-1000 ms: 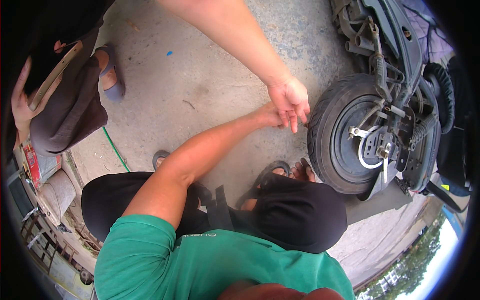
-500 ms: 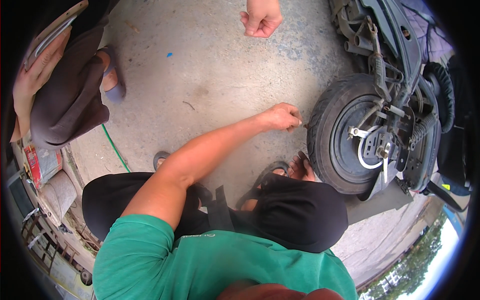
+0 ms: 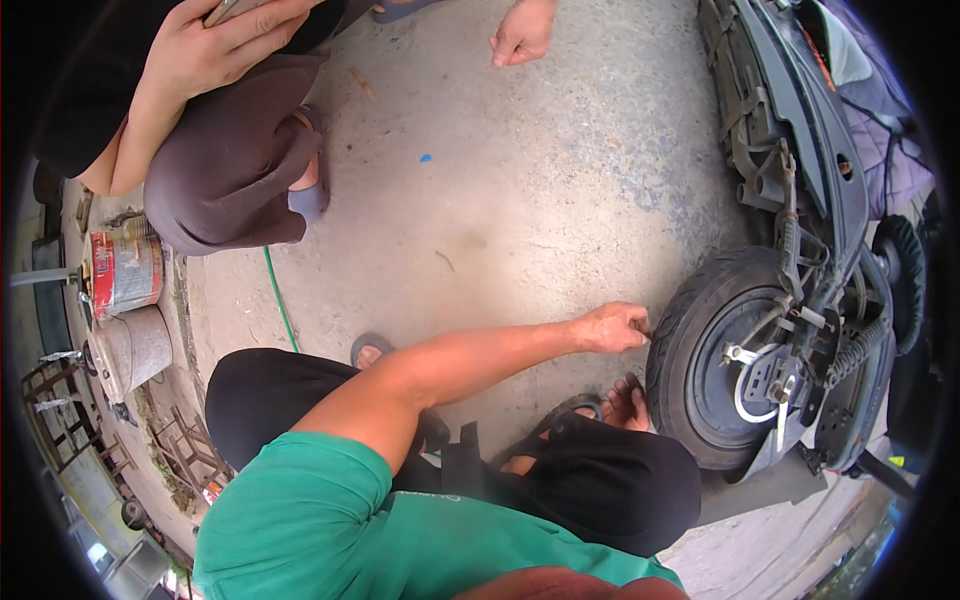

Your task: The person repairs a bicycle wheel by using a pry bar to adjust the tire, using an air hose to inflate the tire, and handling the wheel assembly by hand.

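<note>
A black tyre [image 3: 676,345] sits on a dark wheel hub [image 3: 719,392] at the right, part of a stripped scooter [image 3: 838,240]. My left hand [image 3: 612,328] reaches across to the tyre's left edge. Its fingers are curled in a pinch, their tips at the tread; whatever they hold is hidden. Below it, my right hand [image 3: 625,404] shows beyond my right knee, close beside the lower tyre. Its dirty fingers are spread, with nothing seen in them. The knee hides my right forearm.
Another person's closed hand [image 3: 524,32] hangs at the top. At the upper left, a person in brown trousers [image 3: 225,165] holds a phone [image 3: 232,10]. A green hose [image 3: 280,300] lies on the concrete floor [image 3: 480,180]. A red tin [image 3: 125,272] stands far left.
The view has shifted, so the scooter and floor sit lower and farther right. My left hand has come a little closer to the tyre. The person's phone is higher in view.
</note>
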The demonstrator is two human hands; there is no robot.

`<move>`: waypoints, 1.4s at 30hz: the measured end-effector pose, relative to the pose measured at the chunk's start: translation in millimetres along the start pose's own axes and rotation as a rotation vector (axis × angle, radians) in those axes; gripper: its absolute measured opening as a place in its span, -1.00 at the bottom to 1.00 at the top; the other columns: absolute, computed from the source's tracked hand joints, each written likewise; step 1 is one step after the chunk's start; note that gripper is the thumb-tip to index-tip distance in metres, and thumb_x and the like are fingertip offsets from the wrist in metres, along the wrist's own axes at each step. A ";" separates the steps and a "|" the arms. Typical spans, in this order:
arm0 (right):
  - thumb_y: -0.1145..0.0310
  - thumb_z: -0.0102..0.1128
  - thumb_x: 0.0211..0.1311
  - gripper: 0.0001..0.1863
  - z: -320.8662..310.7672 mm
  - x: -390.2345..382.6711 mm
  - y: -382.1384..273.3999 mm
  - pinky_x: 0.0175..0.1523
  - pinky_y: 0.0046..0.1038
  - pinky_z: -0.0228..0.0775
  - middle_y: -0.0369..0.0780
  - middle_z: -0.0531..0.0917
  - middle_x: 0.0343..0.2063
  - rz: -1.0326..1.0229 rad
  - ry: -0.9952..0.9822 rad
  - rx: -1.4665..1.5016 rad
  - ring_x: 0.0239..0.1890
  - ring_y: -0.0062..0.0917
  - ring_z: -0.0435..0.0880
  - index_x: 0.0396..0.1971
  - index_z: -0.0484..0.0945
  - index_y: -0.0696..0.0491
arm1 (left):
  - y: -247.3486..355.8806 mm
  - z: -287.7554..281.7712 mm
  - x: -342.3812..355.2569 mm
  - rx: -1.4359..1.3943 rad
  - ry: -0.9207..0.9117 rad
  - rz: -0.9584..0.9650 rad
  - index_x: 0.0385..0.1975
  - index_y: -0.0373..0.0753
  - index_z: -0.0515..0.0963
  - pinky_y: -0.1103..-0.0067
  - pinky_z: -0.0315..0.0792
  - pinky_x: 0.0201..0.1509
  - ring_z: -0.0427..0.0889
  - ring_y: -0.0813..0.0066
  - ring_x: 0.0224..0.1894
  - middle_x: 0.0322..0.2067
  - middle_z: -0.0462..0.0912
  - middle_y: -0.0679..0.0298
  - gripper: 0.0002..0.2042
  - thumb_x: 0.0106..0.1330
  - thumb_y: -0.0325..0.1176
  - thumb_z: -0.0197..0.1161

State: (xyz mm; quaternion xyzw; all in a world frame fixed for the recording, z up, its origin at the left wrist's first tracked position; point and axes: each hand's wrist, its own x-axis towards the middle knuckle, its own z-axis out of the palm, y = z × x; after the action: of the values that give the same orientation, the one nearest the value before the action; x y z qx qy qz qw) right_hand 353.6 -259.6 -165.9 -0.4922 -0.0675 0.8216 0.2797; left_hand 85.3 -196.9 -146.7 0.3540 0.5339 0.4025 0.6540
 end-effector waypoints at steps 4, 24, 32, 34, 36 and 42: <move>0.22 0.13 0.49 -0.63 -7.3 7.9 -2.5 -0.09 -0.34 0.57 -0.30 0.74 -0.09 0.040 -0.081 -0.020 -0.09 -0.42 0.72 0.22 0.56 -0.10 | -5.2 1.8 -6.9 0.077 -0.001 0.038 -0.21 -0.33 0.65 0.40 0.55 -0.17 0.71 0.32 -0.29 -0.39 0.72 0.08 -0.77 0.27 -0.31 0.21; 0.23 0.23 0.41 -0.58 4.3 4.1 -1.6 -0.13 -0.46 0.54 -0.30 0.72 -0.14 -0.017 0.048 -0.097 -0.18 -0.51 0.70 0.22 0.53 -0.06 | -8.5 15.8 3.7 0.120 0.075 0.031 -0.23 -0.35 0.65 0.41 0.56 -0.14 0.72 0.28 -0.26 -0.34 0.74 0.07 -0.78 0.22 -0.37 0.21; 0.25 0.24 0.41 -0.60 29.6 -6.1 -1.2 -0.09 -0.49 0.46 -0.34 0.71 -0.17 -0.001 0.184 -0.164 -0.18 -0.56 0.67 0.20 0.53 -0.03 | -12.4 -32.2 11.8 -0.080 0.016 -0.212 0.04 -0.38 0.60 0.49 0.53 -0.23 0.65 0.49 -0.34 -0.37 0.69 0.18 -0.65 0.34 -0.31 0.16; 0.25 0.22 0.41 -0.61 23.5 -5.2 -3.7 -0.12 -0.47 0.51 -0.30 0.72 -0.18 -0.019 0.168 -0.131 -0.19 -0.51 0.69 0.18 0.54 -0.02 | 11.6 -28.5 2.2 -0.078 -0.177 -0.187 0.29 -0.37 0.40 0.46 0.54 -0.21 0.67 0.44 -0.33 -0.37 0.69 0.14 -0.47 0.33 -0.29 0.17; 0.26 0.20 0.42 -0.63 17.6 -4.6 -3.2 -0.15 -0.44 0.55 -0.26 0.73 -0.18 -0.035 0.140 -0.101 -0.20 -0.46 0.72 0.17 0.56 -0.01 | 31.8 -10.2 -15.7 0.042 -0.287 -0.162 0.37 -0.36 0.28 0.41 0.55 -0.19 0.68 0.34 -0.31 -0.37 0.69 0.09 -0.39 0.32 -0.29 0.16; 0.24 0.18 0.42 -0.60 18.8 1.5 5.3 -0.10 -0.47 0.44 -0.32 0.69 -0.12 -0.008 0.114 -0.185 -0.15 -0.55 0.64 0.19 0.52 -0.02 | 3.0 24.0 -24.2 0.318 0.024 -0.054 0.45 -0.39 0.09 0.20 0.54 -0.09 0.68 -0.11 -0.22 -0.34 0.67 -0.13 -0.24 0.22 -0.33 0.14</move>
State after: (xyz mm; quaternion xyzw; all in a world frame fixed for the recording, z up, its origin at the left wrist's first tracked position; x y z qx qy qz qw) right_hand 335.1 -260.1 -159.6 -0.5616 -0.1291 0.7813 0.2397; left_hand 105.9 -218.3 -129.7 0.4340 0.6078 0.2995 0.5938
